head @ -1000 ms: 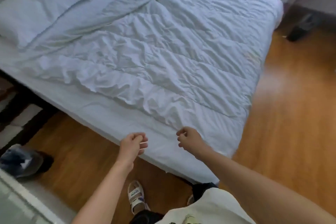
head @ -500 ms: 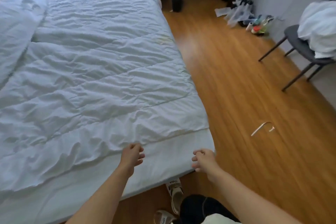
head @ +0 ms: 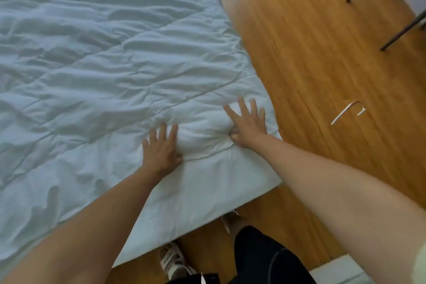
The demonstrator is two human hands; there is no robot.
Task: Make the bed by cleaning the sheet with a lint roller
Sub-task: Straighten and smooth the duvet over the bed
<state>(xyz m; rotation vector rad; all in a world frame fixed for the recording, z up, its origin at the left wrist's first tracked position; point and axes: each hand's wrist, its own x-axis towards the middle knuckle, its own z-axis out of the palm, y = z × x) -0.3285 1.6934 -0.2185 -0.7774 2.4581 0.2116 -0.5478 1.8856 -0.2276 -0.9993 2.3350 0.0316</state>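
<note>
A crumpled white quilt covers the bed, and the white sheet shows below its near edge. My left hand lies flat on the quilt's near edge with its fingers spread. My right hand presses on the quilt's near right corner, fingers straight and spread, thumb tucked at the hem. The quilt bulges up between the two hands. No lint roller is in view.
Wooden floor runs along the bed's right side. A thin white strip lies on it. Dark chair legs stand at the top right. My sandalled foot is at the bed's near edge.
I have moved along to the bed's corner and leaned in. Both hands, loosely curled in the air before, have come down flat onto the quilt's edge.
</note>
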